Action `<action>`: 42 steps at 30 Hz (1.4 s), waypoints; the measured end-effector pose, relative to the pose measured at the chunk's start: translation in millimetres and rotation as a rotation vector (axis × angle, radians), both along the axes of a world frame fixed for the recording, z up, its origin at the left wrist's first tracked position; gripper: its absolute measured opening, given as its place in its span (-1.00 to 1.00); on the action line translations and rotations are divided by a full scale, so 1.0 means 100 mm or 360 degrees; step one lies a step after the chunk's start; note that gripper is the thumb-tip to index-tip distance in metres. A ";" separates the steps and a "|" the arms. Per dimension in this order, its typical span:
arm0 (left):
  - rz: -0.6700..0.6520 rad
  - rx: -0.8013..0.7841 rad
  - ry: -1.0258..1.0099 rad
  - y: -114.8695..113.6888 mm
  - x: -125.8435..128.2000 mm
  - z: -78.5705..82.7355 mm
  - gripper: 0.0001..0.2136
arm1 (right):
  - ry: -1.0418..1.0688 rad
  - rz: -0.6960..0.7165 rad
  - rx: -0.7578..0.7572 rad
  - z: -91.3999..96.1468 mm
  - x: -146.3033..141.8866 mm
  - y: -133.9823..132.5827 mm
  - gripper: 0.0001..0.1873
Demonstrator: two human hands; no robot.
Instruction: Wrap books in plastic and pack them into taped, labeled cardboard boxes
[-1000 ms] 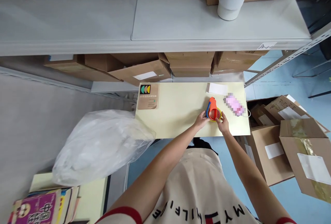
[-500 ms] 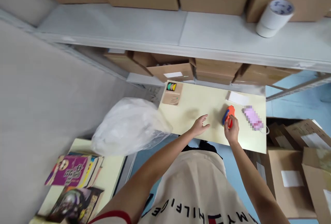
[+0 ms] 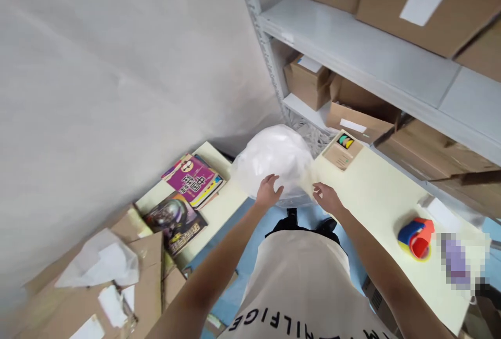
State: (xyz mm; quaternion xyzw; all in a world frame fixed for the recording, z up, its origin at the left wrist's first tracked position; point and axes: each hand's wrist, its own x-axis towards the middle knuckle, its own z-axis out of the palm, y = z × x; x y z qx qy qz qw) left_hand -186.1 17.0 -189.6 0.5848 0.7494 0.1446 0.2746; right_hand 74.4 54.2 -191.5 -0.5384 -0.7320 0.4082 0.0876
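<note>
A large, bulging clear plastic bag (image 3: 276,159) rests between two pale yellow tables. My left hand (image 3: 268,191) lies on the bag's near side with its fingers spread. My right hand (image 3: 327,198) reaches the bag's right edge, fingers loosely curled; whether it grips the plastic I cannot make out. An orange, blue and yellow tape dispenser (image 3: 417,235) lies by itself on the right table (image 3: 376,193), well away from both hands.
A small brown box (image 3: 343,150) sits at the right table's far corner. Books (image 3: 192,179) lie on the left table. Torn cardboard and white plastic (image 3: 102,266) lie at lower left. Metal shelving (image 3: 364,57) holds cardboard boxes.
My right hand let go of the tape dispenser, which stays on the table. Both hands moved left to the plastic bag, and my view swung left.
</note>
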 end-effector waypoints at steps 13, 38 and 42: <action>-0.0056 -0.0317 0.0042 0.18 -0.81 -0.19 -0.81 | -0.0443 0.0851 0.0183 -0.11 -1.64 0.34 -0.61; 0.0266 0.0703 -0.1079 0.85 -0.82 0.84 -0.52 | 0.0272 0.0061 0.0994 1.65 -1.12 0.94 -0.73; -0.0001 0.0761 -0.1079 1.03 -0.85 1.35 -0.62 | 0.0055 -0.0052 0.1220 1.93 -0.89 0.85 -0.63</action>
